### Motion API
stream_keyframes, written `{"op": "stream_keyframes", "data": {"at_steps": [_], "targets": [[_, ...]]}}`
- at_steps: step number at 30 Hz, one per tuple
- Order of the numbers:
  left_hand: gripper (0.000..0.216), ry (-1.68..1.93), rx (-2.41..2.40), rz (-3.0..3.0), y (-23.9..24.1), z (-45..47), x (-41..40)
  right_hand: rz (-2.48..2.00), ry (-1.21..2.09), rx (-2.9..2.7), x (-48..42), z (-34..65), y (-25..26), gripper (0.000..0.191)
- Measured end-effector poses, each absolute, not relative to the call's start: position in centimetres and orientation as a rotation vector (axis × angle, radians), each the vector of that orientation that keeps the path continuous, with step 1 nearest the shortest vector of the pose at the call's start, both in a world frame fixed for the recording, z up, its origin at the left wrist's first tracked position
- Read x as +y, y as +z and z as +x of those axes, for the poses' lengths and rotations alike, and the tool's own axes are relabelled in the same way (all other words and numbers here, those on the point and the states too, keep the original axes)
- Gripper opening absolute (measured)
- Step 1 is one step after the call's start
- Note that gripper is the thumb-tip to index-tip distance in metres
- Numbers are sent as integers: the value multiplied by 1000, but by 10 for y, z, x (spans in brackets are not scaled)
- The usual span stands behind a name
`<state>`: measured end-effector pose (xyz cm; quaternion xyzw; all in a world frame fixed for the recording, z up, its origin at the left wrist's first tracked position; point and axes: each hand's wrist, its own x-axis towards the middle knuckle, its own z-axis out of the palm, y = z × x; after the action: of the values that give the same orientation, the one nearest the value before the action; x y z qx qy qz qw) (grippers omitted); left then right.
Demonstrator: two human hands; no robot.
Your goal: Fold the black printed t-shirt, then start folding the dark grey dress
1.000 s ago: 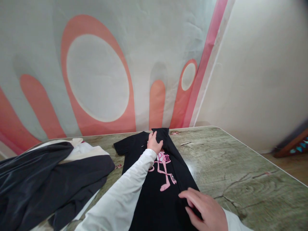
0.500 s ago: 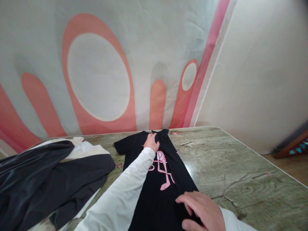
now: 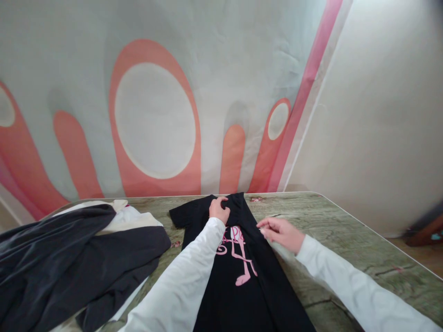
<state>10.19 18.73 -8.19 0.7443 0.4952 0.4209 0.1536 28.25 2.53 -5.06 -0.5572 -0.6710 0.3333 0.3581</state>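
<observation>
A black T-shirt [image 3: 221,295] with a pink cartoon print lies lengthwise on the table, its right side folded inward over part of the print. My left hand [image 3: 219,210] rests on it near the collar, thumb and index finger apart, pressing on the cloth. At the shirt's right edge, my right hand [image 3: 282,233] has its thumb and fingers brought together on the cloth; the fingertips are slightly blurred. One short sleeve [image 3: 180,213] spreads out to the left.
A heap of dark grey clothing [image 3: 128,251] with white and cream garments [image 3: 133,219] beneath it covers the table's left part. The wood-patterned table [image 3: 346,244] reaches back to a wall [image 3: 214,60] painted with coral shapes.
My right hand has moved up and away from me, from the lower part of the T-shirt to its right edge, and its fingers have closed. My left hand stays near the collar.
</observation>
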Motion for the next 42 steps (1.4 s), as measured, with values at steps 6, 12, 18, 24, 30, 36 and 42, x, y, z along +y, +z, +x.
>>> {"op": "stream_keyframes", "data": {"at_steps": [6, 12, 18, 24, 30, 36, 42], "targets": [[52, 1292, 1294, 2100, -90, 105, 184, -1579, 516, -1497, 170, 327, -85, 27], [26, 1163, 1389, 2126, -92, 101, 185, -1430, 462, -1553, 226, 319, -107, 42], [23, 1137, 1394, 2161, -90, 101, 183, -1308, 509, -1641, 234, 322, -117, 39], [22, 1219, 1336, 2161, -90, 102, 185, -1299, 549, -1698, 238, 325, -113, 40], [18, 1277, 1332, 2106, -92, 103, 188, -1409, 476, -1710, 246, 324, -114, 32], [23, 1213, 1391, 2133, -90, 99, 189, -1538, 280, -1667, 249, 318, -120, 20], [21, 1053, 1462, 2401, -72, 99, 170, -1579, 85, -1602, 235, 316, -112, 23]]}}
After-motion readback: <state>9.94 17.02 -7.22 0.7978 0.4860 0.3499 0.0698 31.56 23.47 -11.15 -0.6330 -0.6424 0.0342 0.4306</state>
